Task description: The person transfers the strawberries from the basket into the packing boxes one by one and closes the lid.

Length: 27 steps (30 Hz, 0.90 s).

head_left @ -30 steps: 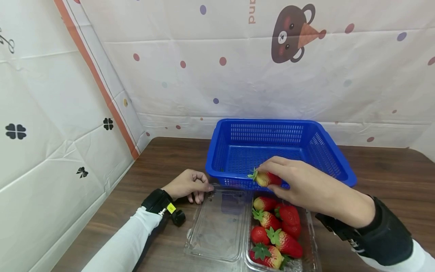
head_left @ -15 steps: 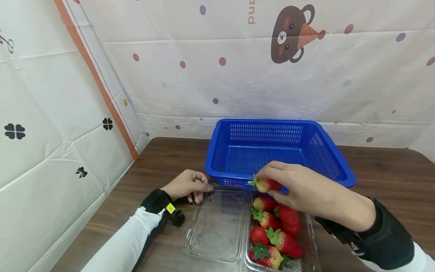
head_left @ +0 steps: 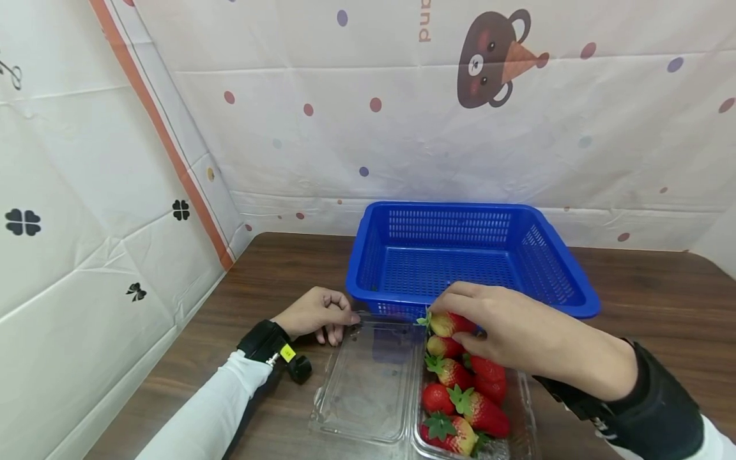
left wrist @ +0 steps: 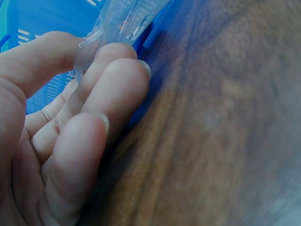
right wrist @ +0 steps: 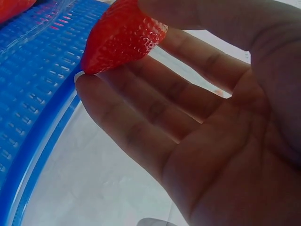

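Note:
My right hand (head_left: 512, 329) pinches a strawberry (head_left: 444, 324) between thumb and fingers, its green leaves pointing left. The right wrist view shows this red strawberry (right wrist: 120, 40) resting against the fingers. It sits low at the far end of a clear plastic clamshell box (head_left: 522, 415), just behind several other strawberries (head_left: 482, 414) inside. My left hand (head_left: 319, 311) grips the far left corner of the box's opened lid (head_left: 365, 390), which lies flat to the left. In the left wrist view, thumb and index finger hold the thin lid edge (left wrist: 124, 21).
A blue perforated basket (head_left: 448, 206) stands right behind the box, its near rim partly covered by my right hand. Both rest on a dark wooden table (head_left: 276, 268). A printed white cloth (head_left: 322, 147) hangs behind and to the left.
My right hand has lowered the strawberry and drawn it nearer, from over the basket's near rim to the far end of the box. The left hand stays at the lid corner.

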Each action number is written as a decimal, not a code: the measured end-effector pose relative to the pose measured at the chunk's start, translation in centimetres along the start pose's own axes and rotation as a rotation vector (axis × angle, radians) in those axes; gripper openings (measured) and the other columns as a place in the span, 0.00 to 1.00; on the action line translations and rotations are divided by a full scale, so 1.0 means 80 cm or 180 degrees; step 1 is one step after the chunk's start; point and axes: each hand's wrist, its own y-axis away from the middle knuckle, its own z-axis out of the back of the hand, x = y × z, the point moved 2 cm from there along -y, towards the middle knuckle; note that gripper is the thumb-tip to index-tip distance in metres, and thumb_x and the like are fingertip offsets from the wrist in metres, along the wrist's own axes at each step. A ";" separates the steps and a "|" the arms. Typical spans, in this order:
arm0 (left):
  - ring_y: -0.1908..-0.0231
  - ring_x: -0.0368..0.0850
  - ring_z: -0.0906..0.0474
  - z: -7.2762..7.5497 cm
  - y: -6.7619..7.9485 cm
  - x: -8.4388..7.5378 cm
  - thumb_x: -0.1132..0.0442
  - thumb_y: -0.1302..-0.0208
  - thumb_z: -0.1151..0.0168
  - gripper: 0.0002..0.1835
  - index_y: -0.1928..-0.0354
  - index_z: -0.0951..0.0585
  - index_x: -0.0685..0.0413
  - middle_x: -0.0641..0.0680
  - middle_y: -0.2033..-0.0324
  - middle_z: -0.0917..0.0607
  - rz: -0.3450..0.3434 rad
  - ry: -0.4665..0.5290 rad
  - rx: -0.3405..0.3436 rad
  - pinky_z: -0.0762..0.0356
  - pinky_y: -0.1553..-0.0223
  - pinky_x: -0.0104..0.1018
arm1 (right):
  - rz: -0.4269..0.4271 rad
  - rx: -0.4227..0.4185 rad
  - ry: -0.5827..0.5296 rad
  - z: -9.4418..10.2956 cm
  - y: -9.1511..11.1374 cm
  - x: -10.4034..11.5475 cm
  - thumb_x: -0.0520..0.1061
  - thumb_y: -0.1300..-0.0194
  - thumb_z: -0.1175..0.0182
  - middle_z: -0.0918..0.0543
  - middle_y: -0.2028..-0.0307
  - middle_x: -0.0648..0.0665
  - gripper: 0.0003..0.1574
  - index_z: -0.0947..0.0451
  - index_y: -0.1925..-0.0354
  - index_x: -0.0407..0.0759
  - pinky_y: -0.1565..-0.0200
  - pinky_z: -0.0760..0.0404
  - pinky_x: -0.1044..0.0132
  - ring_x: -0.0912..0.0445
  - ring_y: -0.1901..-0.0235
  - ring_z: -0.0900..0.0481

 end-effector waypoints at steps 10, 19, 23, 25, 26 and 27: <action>0.84 0.47 0.21 0.000 0.001 0.000 0.47 0.44 0.31 0.18 0.67 0.20 0.55 0.56 0.83 0.16 0.0000 -0.0035 -0.0006 0.25 0.88 0.30 | -0.0085 0.0253 -0.0140 -0.003 0.002 0.001 0.38 0.42 0.33 0.22 0.55 0.55 0.24 0.23 0.48 0.53 0.65 0.17 0.67 0.64 0.63 0.25; 0.84 0.47 0.21 -0.001 0.001 -0.003 0.47 0.44 0.31 0.18 0.67 0.20 0.55 0.56 0.84 0.17 -0.0031 -0.0047 -0.0002 0.25 0.88 0.30 | -0.0143 0.0411 -0.0124 -0.010 0.000 -0.002 0.39 0.43 0.32 0.21 0.56 0.55 0.23 0.22 0.49 0.52 0.63 0.16 0.64 0.63 0.62 0.23; 0.84 0.46 0.21 -0.001 0.002 -0.003 0.47 0.44 0.31 0.17 0.67 0.20 0.55 0.55 0.84 0.17 -0.0019 -0.0054 -0.0011 0.25 0.88 0.30 | -0.0125 0.0457 -0.0144 -0.013 0.000 -0.002 0.40 0.43 0.31 0.20 0.57 0.55 0.22 0.22 0.49 0.51 0.62 0.15 0.65 0.63 0.62 0.23; 0.84 0.46 0.21 -0.001 0.002 -0.003 0.47 0.44 0.31 0.17 0.67 0.20 0.55 0.55 0.84 0.17 -0.0009 -0.0054 -0.0020 0.25 0.88 0.30 | -0.0118 0.0481 -0.0160 -0.014 0.000 -0.002 0.39 0.43 0.31 0.20 0.58 0.55 0.22 0.22 0.50 0.51 0.62 0.15 0.65 0.63 0.62 0.23; 0.85 0.46 0.21 -0.001 0.002 -0.003 0.47 0.44 0.30 0.18 0.67 0.20 0.55 0.55 0.84 0.17 -0.0004 -0.0050 -0.0022 0.25 0.88 0.30 | -0.0118 0.0494 -0.0170 -0.015 0.000 -0.002 0.39 0.43 0.32 0.20 0.58 0.55 0.21 0.21 0.50 0.51 0.62 0.15 0.65 0.63 0.62 0.23; 0.85 0.46 0.21 -0.001 0.002 -0.003 0.47 0.44 0.30 0.18 0.67 0.20 0.55 0.55 0.84 0.17 -0.0003 -0.0052 -0.0024 0.25 0.88 0.30 | -0.0122 0.0506 -0.0171 -0.016 0.000 -0.002 0.39 0.43 0.32 0.20 0.58 0.55 0.21 0.21 0.50 0.51 0.61 0.15 0.65 0.63 0.62 0.22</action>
